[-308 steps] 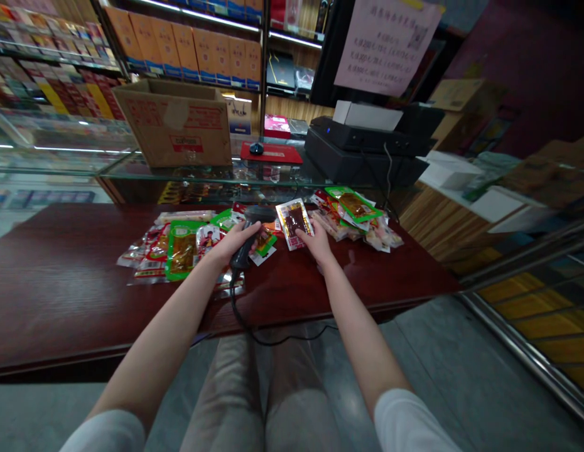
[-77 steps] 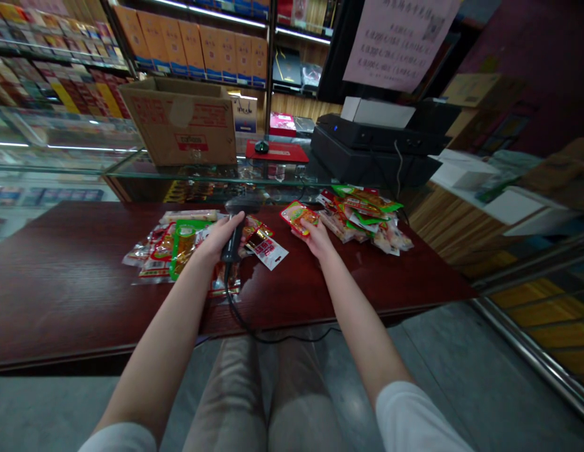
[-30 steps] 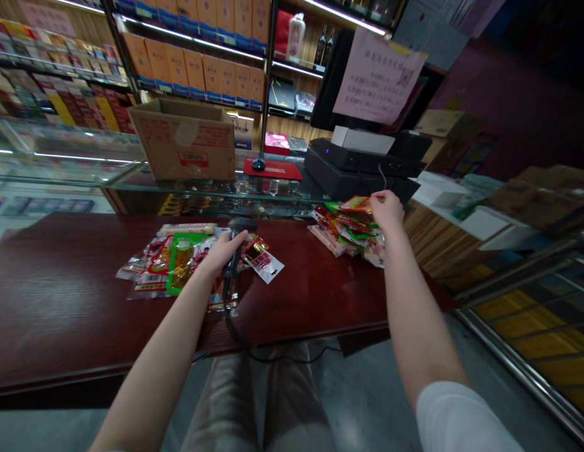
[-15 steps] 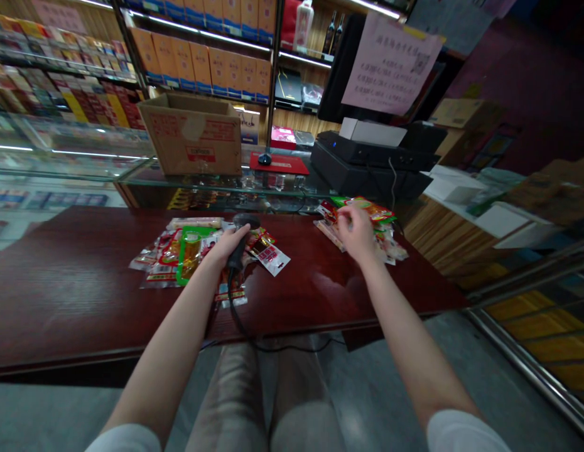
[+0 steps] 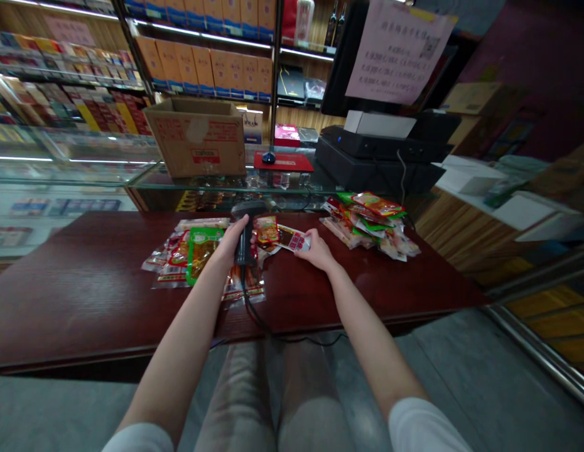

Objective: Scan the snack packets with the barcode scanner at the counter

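My left hand (image 5: 230, 242) is wrapped round the handle of a black barcode scanner (image 5: 246, 221) whose cable runs off the front of the dark red counter (image 5: 75, 276). A heap of snack packets (image 5: 193, 254) lies just left of the scanner. My right hand (image 5: 317, 249) rests on the counter and pinches the near edge of a flat packet with a white and red label (image 5: 292, 238). Another small packet (image 5: 266, 230) lies between the scanner head and that one. A second pile of packets (image 5: 374, 216) sits to the right, apart from both hands.
A glass display case (image 5: 85, 166) runs behind the counter, with a cardboard box (image 5: 198, 135), a red mat and mouse (image 5: 282, 161) and a black till unit (image 5: 381, 157) on top. Shelves of boxed goods (image 5: 202, 59) stand behind. A metal rail (image 5: 541, 351) borders the floor at right.
My right hand has left the right-hand pile, moved left and taken hold of the labelled packet by the scanner. My left hand has kept the scanner in place.
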`<state>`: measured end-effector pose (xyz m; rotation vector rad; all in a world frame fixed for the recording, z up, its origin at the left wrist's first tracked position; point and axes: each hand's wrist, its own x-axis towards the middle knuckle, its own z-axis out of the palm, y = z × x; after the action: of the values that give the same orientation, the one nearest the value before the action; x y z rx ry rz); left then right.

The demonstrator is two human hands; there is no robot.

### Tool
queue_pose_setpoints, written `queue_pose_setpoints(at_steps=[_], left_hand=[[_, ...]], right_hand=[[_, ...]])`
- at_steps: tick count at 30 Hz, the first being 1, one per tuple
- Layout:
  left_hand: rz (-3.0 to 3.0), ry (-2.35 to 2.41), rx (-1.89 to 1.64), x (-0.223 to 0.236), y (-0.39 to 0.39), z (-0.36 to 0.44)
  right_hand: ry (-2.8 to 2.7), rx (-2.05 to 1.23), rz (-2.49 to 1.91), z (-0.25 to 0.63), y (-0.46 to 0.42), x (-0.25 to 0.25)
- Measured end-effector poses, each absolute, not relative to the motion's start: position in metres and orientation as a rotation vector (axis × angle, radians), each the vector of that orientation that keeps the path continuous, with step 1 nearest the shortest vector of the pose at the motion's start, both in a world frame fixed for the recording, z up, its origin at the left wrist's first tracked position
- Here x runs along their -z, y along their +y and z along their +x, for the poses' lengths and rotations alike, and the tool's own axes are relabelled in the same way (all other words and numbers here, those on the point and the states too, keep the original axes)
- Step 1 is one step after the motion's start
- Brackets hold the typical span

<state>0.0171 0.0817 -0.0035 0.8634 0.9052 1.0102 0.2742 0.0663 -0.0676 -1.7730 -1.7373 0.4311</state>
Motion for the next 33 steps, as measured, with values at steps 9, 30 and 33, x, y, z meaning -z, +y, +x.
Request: queue_pose_setpoints(at_steps=[9, 30, 33], left_hand=[[1.013, 0.949, -0.927, 0.001, 0.067, 0.031], [1.265, 0.884, -0.855, 0.003, 0.064, 0.031], [1.285, 0.901, -0.819, 0.006, 0.063, 0.034]], right_hand=[[-1.117, -0.579, -1.283, 0.313, 0.082, 0.069], [-0.986, -0.829, -1.148, 0.298, 0.068, 0.048], [-1.026, -0.807, -1.156, 0.297, 0.067, 0.048]])
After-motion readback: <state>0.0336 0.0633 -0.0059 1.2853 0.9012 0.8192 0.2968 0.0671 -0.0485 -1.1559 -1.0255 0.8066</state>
